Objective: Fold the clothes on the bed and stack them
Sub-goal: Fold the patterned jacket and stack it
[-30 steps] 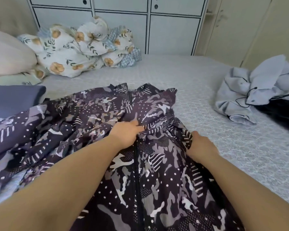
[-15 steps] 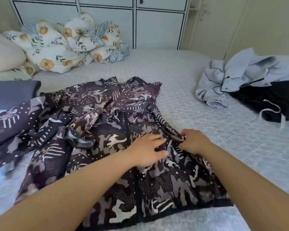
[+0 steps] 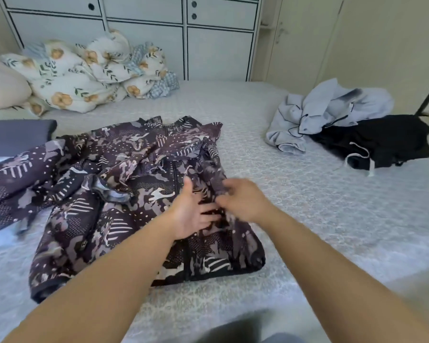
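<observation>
Under both sets of fingers lies the patterned jacket [image 3: 124, 194], spread front-up on the bed [image 3: 320, 219]: the left hand [image 3: 191, 214] rests flat on it by the zip with fingers straight and thumb raised, while the right hand [image 3: 243, 199] curls its fingers on a fold of cloth just beside, though blur hides the exact pinch. Well beyond the fingertips a grey garment [image 3: 330, 112] and black garment [image 3: 377, 142] lie heaped together, a floral duvet [image 3: 89, 75] is bunched before the cupboards [image 3: 144, 33].

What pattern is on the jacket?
Dark purple-brown camouflage with white dots and stripes on the jacket, head view.
</observation>
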